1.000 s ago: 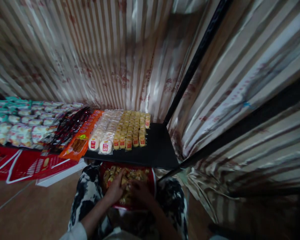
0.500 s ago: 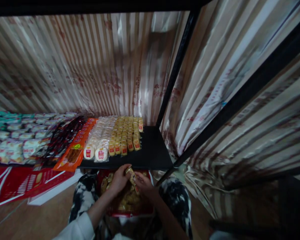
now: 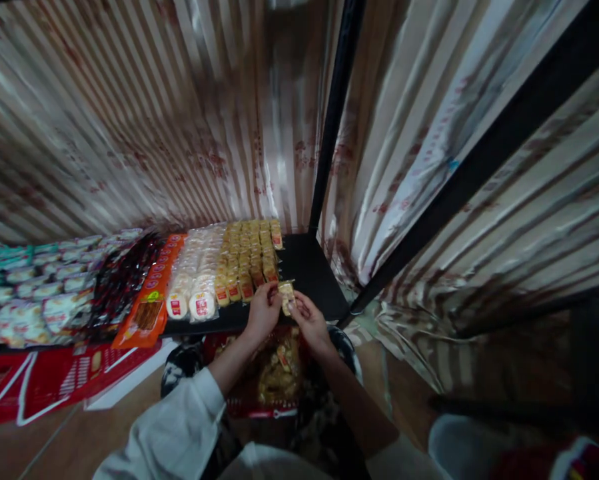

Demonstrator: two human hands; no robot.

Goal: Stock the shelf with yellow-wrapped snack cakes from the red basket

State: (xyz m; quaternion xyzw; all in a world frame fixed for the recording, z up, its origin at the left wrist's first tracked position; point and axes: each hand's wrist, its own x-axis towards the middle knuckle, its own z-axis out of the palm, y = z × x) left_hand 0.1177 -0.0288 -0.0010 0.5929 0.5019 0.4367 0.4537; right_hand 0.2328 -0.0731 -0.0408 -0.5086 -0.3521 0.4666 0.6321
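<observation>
Pinched between the fingertips of both your hands is a small golden block-shaped packet in clear plastic [image 3: 286, 292]; your left hand [image 3: 263, 312] is closed on its left side, your right hand [image 3: 310, 325] on its right side. You hold it at the near edge of the shelf, just right of the near ends of the golden rows; whether it touches the shelf, I cannot tell.

Largest around you is the shiny beige-and-brown striped sheet [image 3: 204, 100], hanging at the far side and at the right. Next comes the long flat black shelf [image 3: 309, 267]. Near you, below your hands, is the red plastic basket [image 3: 249, 408], with loose golden packets [image 3: 279, 381] inside. On the left of the shelf lie white-and-teal soft packets [image 3: 44, 293]; toward the right stand tight rows of golden wrapped blocks [image 3: 244, 257]. Left of these rows are white round wrapped biscuits [image 3: 202, 305], then one flat orange bag [image 3: 146, 313].
</observation>
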